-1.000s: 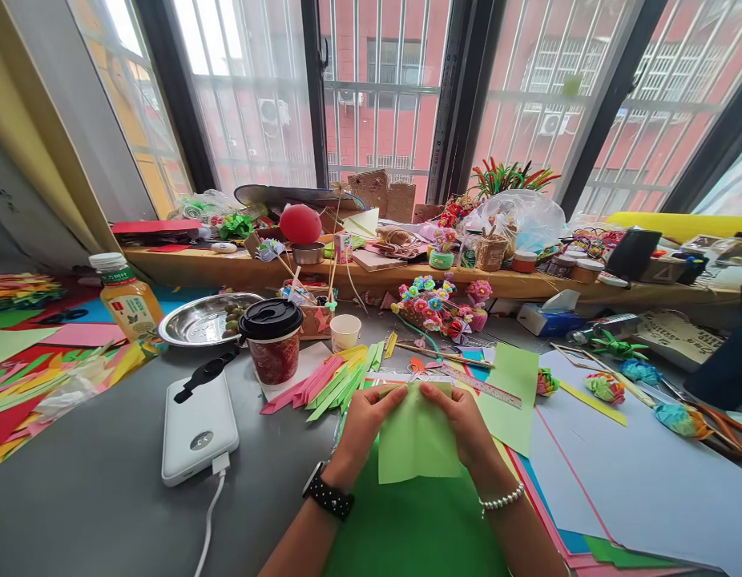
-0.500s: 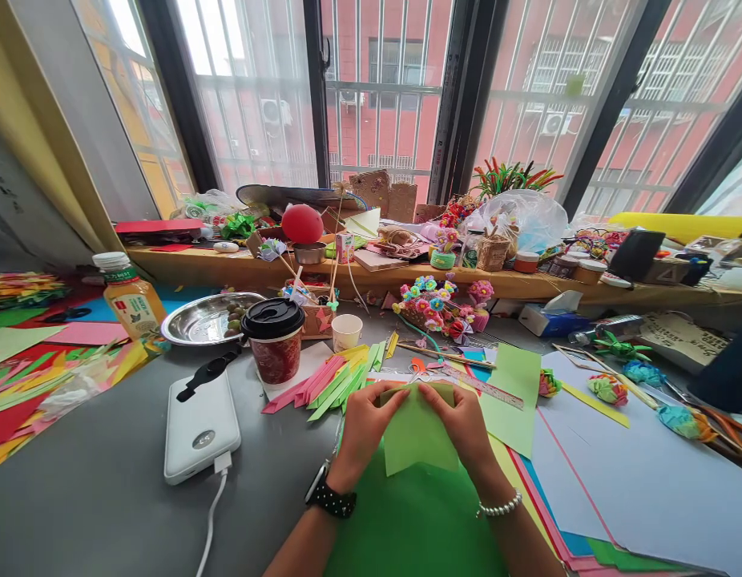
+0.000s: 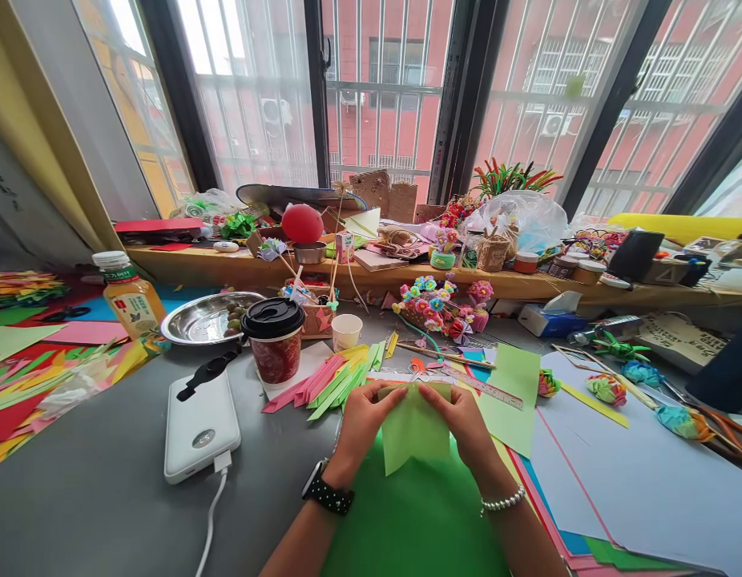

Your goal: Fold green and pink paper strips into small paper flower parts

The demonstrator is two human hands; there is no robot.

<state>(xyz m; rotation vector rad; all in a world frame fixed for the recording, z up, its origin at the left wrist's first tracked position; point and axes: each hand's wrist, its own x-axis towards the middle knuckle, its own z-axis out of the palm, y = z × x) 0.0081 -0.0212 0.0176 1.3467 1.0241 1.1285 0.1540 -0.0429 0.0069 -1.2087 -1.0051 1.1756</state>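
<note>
The step in hand seems to be the bending of a light green paper (image 3: 414,437), which is in the air above a green sheet (image 3: 416,533), in front of the person. The left hand (image 3: 364,417) pinches its upper edge between thumb and fingers, and the right hand (image 3: 465,418) pinches the same edge just beside; the lower part hangs free, bent along the middle. In my judgement, the next move calls for an equal, light pressure from both thumbs, because such thin paper can crease in a wrong place. On the grey table (image 3: 100,489), the colored strips (image 3: 332,389) lie near a lidded cup (image 3: 276,353), and a white power bank (image 3: 201,425) is more to the left. To the right are a ruler (image 3: 491,389) and large white sheets (image 3: 641,481). Behind, a crowded windowsill (image 3: 227,264) carries a red ball (image 3: 302,223), below barred windows (image 3: 383,84).
</note>
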